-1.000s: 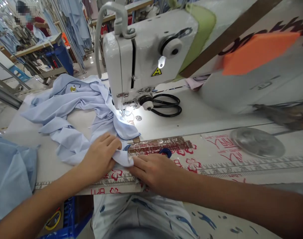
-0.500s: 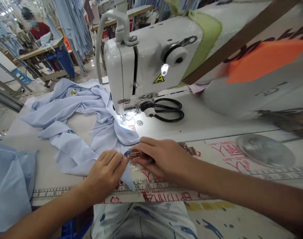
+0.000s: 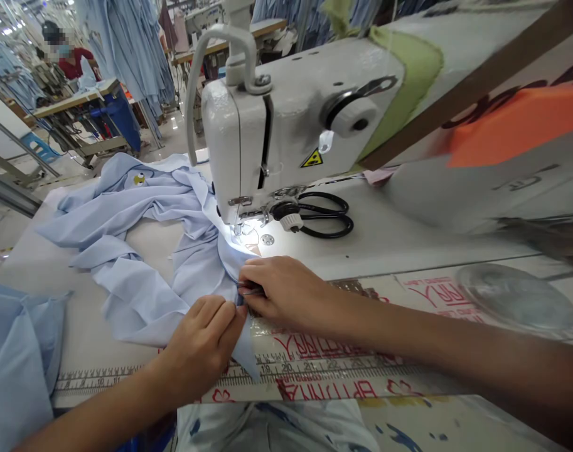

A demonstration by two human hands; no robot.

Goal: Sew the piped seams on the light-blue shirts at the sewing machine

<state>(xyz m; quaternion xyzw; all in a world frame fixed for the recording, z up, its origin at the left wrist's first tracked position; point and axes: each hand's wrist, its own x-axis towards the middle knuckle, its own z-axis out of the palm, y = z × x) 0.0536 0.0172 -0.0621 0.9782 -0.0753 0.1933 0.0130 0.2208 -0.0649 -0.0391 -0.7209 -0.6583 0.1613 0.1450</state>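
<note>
A light blue garment [image 3: 145, 245] lies bunched on the sewing table, with one edge under the needle area of a white sewing machine [image 3: 286, 125]. My left hand [image 3: 206, 339] is closed in a pinch on the garment's edge near the table's front, and a pointed corner of cloth hangs below it. Just right of it, my right hand [image 3: 286, 292] is closed round a small dark metal tool [image 3: 251, 289] that touches the fabric edge. The fingers hide most of this tool, so its exact kind is unclear.
Black-handled scissors [image 3: 328, 216] lie behind the machine's needle end. A printed ruler strip [image 3: 314, 367] runs along the front edge. More blue cloth [image 3: 17, 351] hangs at left. A round clear disc [image 3: 516, 295] is at right. A co-worker [image 3: 72, 59] sits far left.
My right hand has moved left, bringing the metal tool against the cloth beside my left fingers. My left hand keeps its pinch on the edge. The view has shifted slightly.
</note>
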